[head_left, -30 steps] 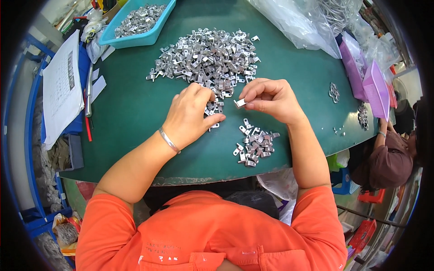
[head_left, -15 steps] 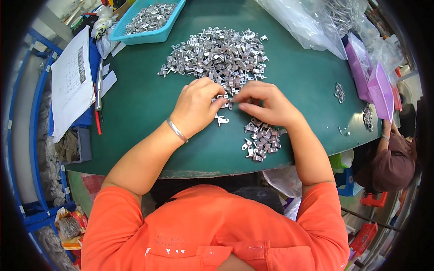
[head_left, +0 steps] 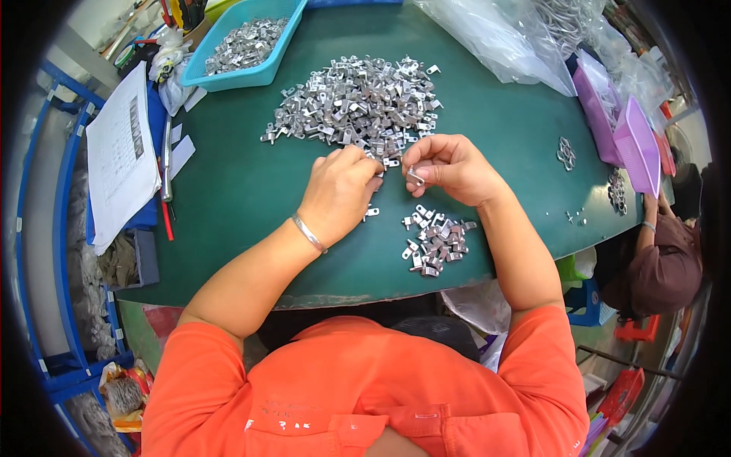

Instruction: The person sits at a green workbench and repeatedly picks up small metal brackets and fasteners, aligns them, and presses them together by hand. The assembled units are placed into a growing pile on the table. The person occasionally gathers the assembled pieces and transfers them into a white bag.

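Head view shows the right hand (head_left: 454,172) pinching a small metal bracket (head_left: 414,179) between thumb and fingers, over the green worktop (head_left: 228,206). The left hand (head_left: 335,187) is curled at the near edge of a large pile (head_left: 358,99); whether it grips anything, I cannot tell. Little looks done and much left: the cluster (head_left: 436,245) nearer the body is far smaller than the pile, with more pieces in the blue tray (head_left: 237,81).

The small brackets (head_left: 358,99) heaped on the bench (head_left: 236,190) are shiny grey metal; its smooth top has a faint sheen and a rough near edge (head_left: 343,301). Paper (head_left: 118,183) by its left edge looks matt, the plastic tray (head_left: 228,81) smooth, and the wrinkled plastic bag (head_left: 487,42) toward its far right glossy.
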Demonstrator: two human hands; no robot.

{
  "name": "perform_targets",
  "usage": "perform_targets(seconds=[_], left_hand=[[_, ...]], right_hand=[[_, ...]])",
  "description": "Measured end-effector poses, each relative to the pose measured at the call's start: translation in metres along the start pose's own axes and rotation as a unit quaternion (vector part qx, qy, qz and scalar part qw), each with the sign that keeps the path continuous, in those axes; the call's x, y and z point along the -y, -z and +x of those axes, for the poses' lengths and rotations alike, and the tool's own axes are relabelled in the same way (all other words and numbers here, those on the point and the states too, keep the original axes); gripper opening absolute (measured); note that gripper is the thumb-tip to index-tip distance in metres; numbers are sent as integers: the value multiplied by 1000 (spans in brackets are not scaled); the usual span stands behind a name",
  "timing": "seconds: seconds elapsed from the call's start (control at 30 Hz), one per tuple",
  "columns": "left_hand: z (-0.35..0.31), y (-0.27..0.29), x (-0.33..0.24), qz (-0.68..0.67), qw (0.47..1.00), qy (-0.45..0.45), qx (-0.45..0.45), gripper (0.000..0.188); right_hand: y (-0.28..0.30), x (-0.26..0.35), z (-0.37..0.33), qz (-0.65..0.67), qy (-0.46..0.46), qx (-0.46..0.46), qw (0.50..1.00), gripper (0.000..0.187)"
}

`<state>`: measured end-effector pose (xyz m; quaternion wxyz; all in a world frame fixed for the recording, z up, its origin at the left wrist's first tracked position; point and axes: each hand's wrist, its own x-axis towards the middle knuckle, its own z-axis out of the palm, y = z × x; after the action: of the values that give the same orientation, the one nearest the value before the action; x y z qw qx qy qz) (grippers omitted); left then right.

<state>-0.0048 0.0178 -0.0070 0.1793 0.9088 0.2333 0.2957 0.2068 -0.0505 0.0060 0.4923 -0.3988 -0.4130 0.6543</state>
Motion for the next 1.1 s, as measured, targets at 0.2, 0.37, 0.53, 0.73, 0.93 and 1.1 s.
perform_targets(seconds=[0.2, 0.37, 0.53, 0.73, 0.93, 1.1], left_hand=[[-1, 3, -3, 9, 1000, 2, 2, 14], [2, 4, -1, -95, 994, 52, -23, 13], [4, 8, -4, -216, 969, 113, -53, 16], [4, 13, -10, -191, 978, -3, -78, 17], [-5, 16, -1, 34, 999, 8, 30, 22], [-3, 13, 1, -1, 1000, 7, 19, 13]], right_hand=[[5, 0, -3, 41, 35, 92, 994, 14], [19, 13, -8, -248, 41, 234, 939, 18], [-8, -8, -1, -213, 68, -14, 975, 14], [-20, -6, 2, -166, 35, -67, 983, 17], [-13, -1, -5, -184, 72, -106, 975, 13], [-10, 13, -11, -181, -10, -45, 982, 10]])
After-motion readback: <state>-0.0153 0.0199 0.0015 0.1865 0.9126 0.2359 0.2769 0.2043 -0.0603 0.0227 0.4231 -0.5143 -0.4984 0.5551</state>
